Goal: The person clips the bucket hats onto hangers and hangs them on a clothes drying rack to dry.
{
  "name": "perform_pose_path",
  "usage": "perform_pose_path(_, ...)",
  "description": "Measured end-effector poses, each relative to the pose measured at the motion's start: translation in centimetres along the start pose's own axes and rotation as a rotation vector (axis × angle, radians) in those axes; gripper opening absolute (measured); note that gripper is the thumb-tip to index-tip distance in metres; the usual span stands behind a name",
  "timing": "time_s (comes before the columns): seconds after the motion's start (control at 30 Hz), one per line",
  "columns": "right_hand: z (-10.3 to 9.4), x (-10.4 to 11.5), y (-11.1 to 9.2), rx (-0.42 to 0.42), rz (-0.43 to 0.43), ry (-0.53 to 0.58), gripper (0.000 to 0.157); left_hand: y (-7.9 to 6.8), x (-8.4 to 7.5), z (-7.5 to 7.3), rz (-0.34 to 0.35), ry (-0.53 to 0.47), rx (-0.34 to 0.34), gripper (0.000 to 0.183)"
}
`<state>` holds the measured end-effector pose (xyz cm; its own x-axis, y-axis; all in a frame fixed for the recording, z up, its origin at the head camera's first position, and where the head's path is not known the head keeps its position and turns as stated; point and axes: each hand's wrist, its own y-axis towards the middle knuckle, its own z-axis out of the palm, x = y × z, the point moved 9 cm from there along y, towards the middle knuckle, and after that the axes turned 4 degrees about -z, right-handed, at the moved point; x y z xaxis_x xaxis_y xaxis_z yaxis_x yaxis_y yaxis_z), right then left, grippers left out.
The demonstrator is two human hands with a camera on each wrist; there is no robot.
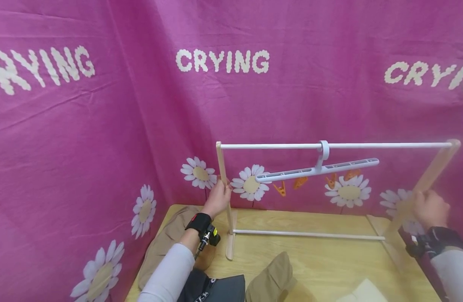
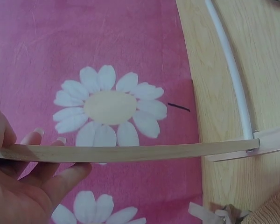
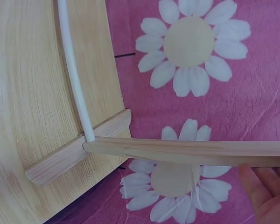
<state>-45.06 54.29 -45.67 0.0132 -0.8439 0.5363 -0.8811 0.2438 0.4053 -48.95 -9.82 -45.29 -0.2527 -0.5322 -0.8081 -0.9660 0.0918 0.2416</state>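
Note:
A small clothes rack stands on the wooden table, with a white top rail and a white lower rail between wooden uprights. My left hand grips the left upright partway up; in the left wrist view, fingers and thumb lie on both sides of it. On the other side, my right hand holds the right upright; its fingers show only partly in the right wrist view. A pale grey hanger hangs tilted from the top rail, with several orange clips along it.
Brown cloth lies at the table's left edge. Nearer me are a dark item with a lettered strap, another folded brown cloth and a cream piece. A pink curtain with daisies surrounds the table.

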Motion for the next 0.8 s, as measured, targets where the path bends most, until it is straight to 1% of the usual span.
perform_pose_path(0.07, 0.0, 0.6, -0.2, 0.003, -0.004, 0.004, 0.052, -0.1, 0.2, -0.2, 0.006, 0.000, -0.004, 0.015)
perform_pose_path(0.27, 0.5, 1.8, -0.6, 0.024, -0.002, 0.023, 0.051, -0.4, 0.7, -1.1, -0.016, -0.019, -0.006, 0.013)
perform_pose_path(0.47, 1.4, 1.2, -0.3, 0.069, 0.039, 0.029, 0.056, -0.6, 1.3, -1.7, -0.043, -0.047, 0.003, 0.014)
perform_pose_path(0.6, 1.7, 1.6, -0.6, 0.086, 0.056, 0.009, 0.055, -0.5, 1.6, -2.2, -0.052, -0.061, 0.015, 0.021)
perform_pose_path(0.73, 1.8, 2.9, -0.8, 0.065, 0.021, -0.004, 0.054, -0.4, 1.9, -3.0, -0.062, -0.068, 0.020, 0.030)
perform_pose_path(0.8, 1.8, 3.6, -1.0, 0.065, 0.008, -0.012, 0.055, -0.4, 2.0, -3.3, -0.061, -0.070, 0.016, 0.030)
